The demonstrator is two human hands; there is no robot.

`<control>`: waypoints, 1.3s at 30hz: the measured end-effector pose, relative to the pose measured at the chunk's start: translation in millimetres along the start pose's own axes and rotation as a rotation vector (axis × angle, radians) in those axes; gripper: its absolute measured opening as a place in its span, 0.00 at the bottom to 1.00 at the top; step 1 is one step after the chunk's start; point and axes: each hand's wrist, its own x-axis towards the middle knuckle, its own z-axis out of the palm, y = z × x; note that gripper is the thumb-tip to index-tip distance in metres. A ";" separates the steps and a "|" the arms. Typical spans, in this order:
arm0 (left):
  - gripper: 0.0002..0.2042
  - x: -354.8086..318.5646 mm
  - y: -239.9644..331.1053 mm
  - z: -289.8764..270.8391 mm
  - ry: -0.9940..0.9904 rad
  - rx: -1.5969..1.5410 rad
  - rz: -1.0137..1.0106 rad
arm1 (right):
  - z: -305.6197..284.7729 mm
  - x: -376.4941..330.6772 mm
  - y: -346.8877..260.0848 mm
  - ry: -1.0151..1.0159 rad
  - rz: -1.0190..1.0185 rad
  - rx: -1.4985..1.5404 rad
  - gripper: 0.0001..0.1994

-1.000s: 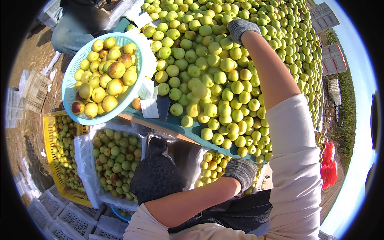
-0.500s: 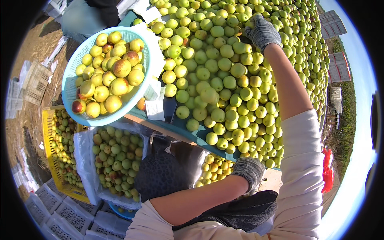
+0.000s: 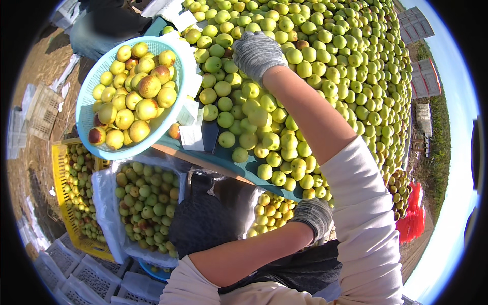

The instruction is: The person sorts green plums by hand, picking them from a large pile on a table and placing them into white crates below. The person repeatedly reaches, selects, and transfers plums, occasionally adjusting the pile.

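A broad heap of green jujubes covers the sloping table. Over its upper middle lies my right hand in a grey knit glove, back upward and fingers curled down among the fruit; whatever they hold is hidden. My left hand, gloved the same way, rests low by the table's front edge, with its fingers turned under and out of sight. Beyond it, more yellowish jujubes show below the edge. At the left of the heap, a light blue basket holds larger yellow jujubes with brown-red patches.
Below the basket stand a yellow crate and a plastic-lined crate, both full of jujubes. Grey crates are stacked at lower left. Another person is at upper left. A red net bag lies at right.
My right hand has moved left and slightly nearer across the heap, from the far right side to the upper middle. My left hand has stayed almost in place.
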 end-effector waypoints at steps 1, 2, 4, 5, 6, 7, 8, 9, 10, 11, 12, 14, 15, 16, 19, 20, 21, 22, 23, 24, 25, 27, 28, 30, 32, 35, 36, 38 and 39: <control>0.23 -1.6 1.0 -4.1 -0.010 -0.003 0.008 | 2.7 9.7 -8.7 -0.084 0.098 0.080 0.15; 0.23 -4.4 0.6 -7.5 -0.015 -0.006 0.025 | 4.2 17.6 -12.9 -0.104 0.137 0.089 0.16; 0.22 -10.2 -2.5 -13.1 -0.020 0.001 0.044 | 6.4 30.8 -20.0 -0.170 0.219 0.103 0.18; 0.22 -13.6 -4.8 -14.4 -0.024 0.005 0.051 | 6.4 36.4 -20.9 -0.183 0.193 0.068 0.20; 0.21 -16.7 -5.9 -14.6 -0.028 0.007 0.056 | 6.3 43.3 -22.4 -0.198 0.211 0.070 0.21; 0.21 -19.6 -7.8 -14.1 -0.029 0.013 0.057 | 5.5 50.8 -23.0 -0.248 0.235 0.067 0.21; 0.21 -21.6 -8.3 -13.0 -0.033 0.013 0.064 | 4.9 56.8 -21.7 -0.285 0.245 0.059 0.23; 0.21 -22.8 -7.7 -12.3 -0.037 0.006 0.069 | 4.6 62.4 -20.9 -0.334 0.258 0.060 0.24; 0.20 -25.1 -8.6 -10.7 -0.040 0.007 0.079 | 5.0 67.2 -21.9 -0.380 0.261 0.056 0.23; 0.20 -27.3 -9.4 -10.1 -0.035 0.003 0.088 | 6.2 69.5 -22.7 -0.392 0.259 0.060 0.23; 0.20 -29.9 -10.3 -10.6 -0.032 0.001 0.100 | 6.7 72.9 -24.3 -0.391 0.249 0.061 0.22; 0.19 -37.1 -13.4 -16.2 -0.033 0.002 0.123 | 7.9 74.1 -25.8 -0.370 0.230 0.072 0.22; 0.19 -41.6 -14.1 -21.7 -0.033 0.008 0.132 | 8.2 72.2 -25.5 -0.346 0.222 0.083 0.21; 0.19 -47.2 -16.8 -27.7 -0.040 0.028 0.155 | 7.3 69.5 -24.8 -0.309 0.210 0.098 0.21; 0.18 -60.4 -19.3 -46.4 -0.190 0.165 0.270 | -1.5 49.9 -15.6 -0.151 0.177 0.192 0.21; 0.18 -60.9 -15.8 -51.9 -0.281 0.226 0.334 | -6.6 39.8 -10.7 -0.095 0.170 0.222 0.21; 0.18 -61.9 -16.0 -52.8 -0.301 0.255 0.372 | -12.6 29.2 -6.0 -0.046 0.163 0.265 0.21; 0.16 -67.4 -8.9 -46.4 -0.099 0.210 0.252 | -18.8 16.6 -2.0 -0.001 0.161 0.313 0.21; 0.13 -64.7 -8.2 -44.2 -0.036 0.130 0.232 | -25.3 4.2 1.8 0.041 0.159 0.372 0.21; 0.11 -66.8 -11.9 -34.4 0.175 0.024 0.137 | -31.5 -11.5 5.3 0.073 0.164 0.438 0.21; 0.08 -67.8 -12.7 -25.0 0.329 -0.097 0.059 | -36.9 -29.9 8.0 0.098 0.177 0.507 0.21; 0.13 -61.5 -13.1 -16.2 0.320 -0.003 0.046 | -47.1 -72.3 12.9 0.104 0.249 0.652 0.21; 0.14 -58.6 -16.5 -14.9 0.326 0.034 0.089 | -51.0 -95.2 14.4 0.094 0.287 0.767 0.21; 0.15 -56.5 -19.5 -17.6 0.279 0.043 0.089 | -49.5 -135.9 11.9 0.147 0.307 1.111 0.24; 0.17 -60.5 -19.9 -24.0 0.240 -0.015 0.021 | -50.4 -184.8 13.7 0.346 0.294 1.024 0.23; 0.18 -81.3 -25.7 -25.4 0.383 0.013 -0.046 | -57.8 -277.7 12.8 0.461 0.680 1.282 0.21; 0.18 -86.7 -27.6 -23.9 0.384 0.025 -0.077 | -59.6 -311.2 7.7 0.458 0.838 1.395 0.21; 0.20 -93.8 -34.0 -19.9 0.423 0.049 -0.126 | -54.3 -375.9 -14.9 0.392 0.963 1.573 0.21; 0.21 -96.3 -39.3 -17.3 0.443 0.062 -0.135 | -48.5 -407.5 -30.8 0.319 0.974 1.650 0.21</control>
